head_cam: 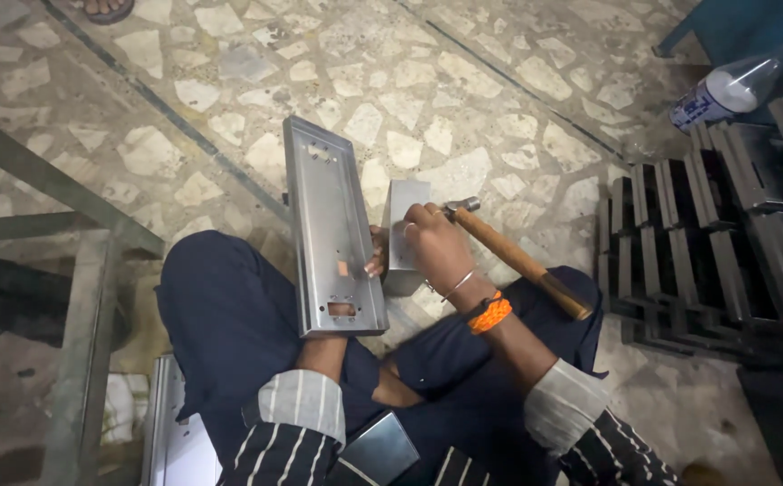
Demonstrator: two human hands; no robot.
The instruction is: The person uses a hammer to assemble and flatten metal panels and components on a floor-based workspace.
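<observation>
Fingers (pixel 414 225) around wooden-handled hammer (pixel 517 259)

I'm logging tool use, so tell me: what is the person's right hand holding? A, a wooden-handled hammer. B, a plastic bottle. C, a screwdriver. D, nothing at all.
A: the right hand grips a wooden-handled hammer near its metal head, next to the small metal block, while the left hand steadies the long sheet-metal tray.

I note dim light, glare on the metal tray (pixel 330 225); corners beyond it dark, edges slightly soft.
</observation>
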